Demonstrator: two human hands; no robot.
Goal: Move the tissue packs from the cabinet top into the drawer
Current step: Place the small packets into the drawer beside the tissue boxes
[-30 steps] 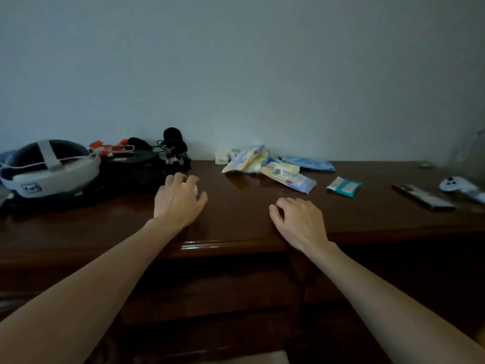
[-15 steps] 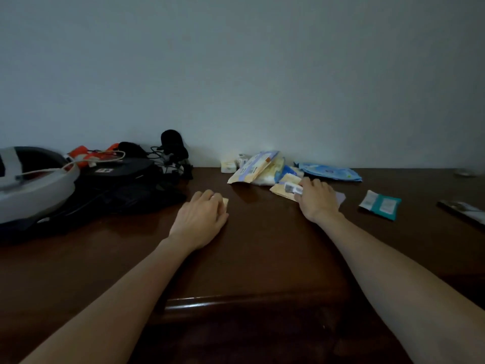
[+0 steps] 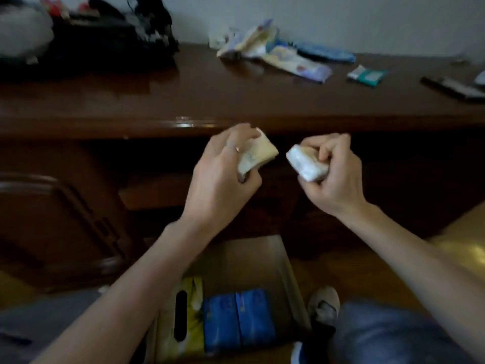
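My left hand [image 3: 223,177] grips a small yellowish tissue pack [image 3: 258,155] in front of the cabinet's edge. My right hand [image 3: 333,177] grips a small white tissue pack [image 3: 304,164] beside it. Both hover above the open drawer [image 3: 265,256], which holds a yellow tissue pack [image 3: 187,319] and two blue packs [image 3: 238,319]. More packs lie on the dark wooden cabinet top [image 3: 157,88]: a crumpled pile [image 3: 249,42], a long pale pack [image 3: 301,64], a blue pack [image 3: 325,52] and a teal pack [image 3: 367,76].
A black bag [image 3: 99,40] and a white helmet-like thing [image 3: 23,32] fill the cabinet top's left end. A dark flat remote-like object [image 3: 451,88] lies at the right. A chair [image 3: 65,206] stands to the left. My knee [image 3: 388,334] and a shoe [image 3: 324,303] are beside the drawer.
Both hands have lifted off the cabinet top, each with a tissue pack, and come down in front of the cabinet. The view has dropped, and the open drawer now shows.
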